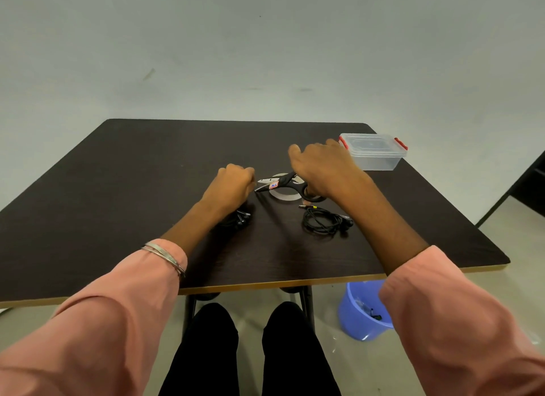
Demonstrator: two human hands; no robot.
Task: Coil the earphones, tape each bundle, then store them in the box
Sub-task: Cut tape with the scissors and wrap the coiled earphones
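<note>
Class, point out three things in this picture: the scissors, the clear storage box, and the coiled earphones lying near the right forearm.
scissors [280, 184], head view, on the black pivot by the label.
storage box [380, 162], head view, on its clear front wall.
coiled earphones [323, 221], head view, on the looped black cable.

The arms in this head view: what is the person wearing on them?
Both arms wear loose salmon-pink long sleeves pushed up the forearms. The left wrist carries thin silver bangles at the cuff. The left hand and right hand are bare, with no gloves; no rings show.
</note>
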